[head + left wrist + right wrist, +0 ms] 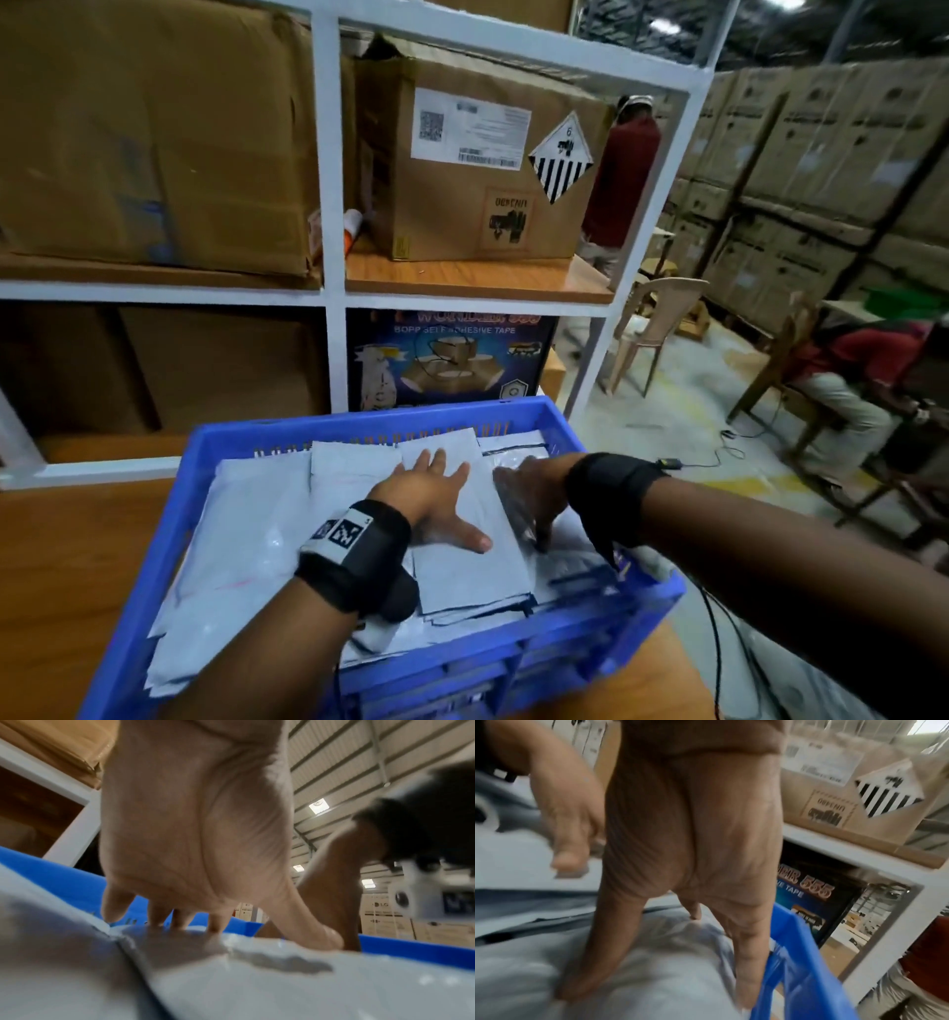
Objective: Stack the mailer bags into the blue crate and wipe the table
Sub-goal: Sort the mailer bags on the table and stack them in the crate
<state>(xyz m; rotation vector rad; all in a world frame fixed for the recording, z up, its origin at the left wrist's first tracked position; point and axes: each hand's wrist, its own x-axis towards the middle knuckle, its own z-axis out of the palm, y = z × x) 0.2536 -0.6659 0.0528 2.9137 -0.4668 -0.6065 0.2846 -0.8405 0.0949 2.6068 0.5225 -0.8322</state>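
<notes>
The blue crate (359, 419) stands on the wooden table (77, 565), filled to the rim with grey-white mailer bags (246, 539). My left hand (436, 493) lies flat on the top stack of mailers (477, 570), fingers spread. In the left wrist view its fingertips (180, 923) press on a mailer (231, 983). My right hand (534, 503) points down at the stack's right edge. In the right wrist view its straight fingers (746, 963) slide between the mailers (641, 973) and the crate wall (803, 973), thumb spread onto the pile.
A white shelf rack (331, 257) with cardboard boxes (482, 169) and a tape carton (447, 360) stands right behind the crate. To the right are a plastic chair (652, 318), a seated person (847, 390) and floor cables (719, 452). Another person (621, 169) stands behind the rack.
</notes>
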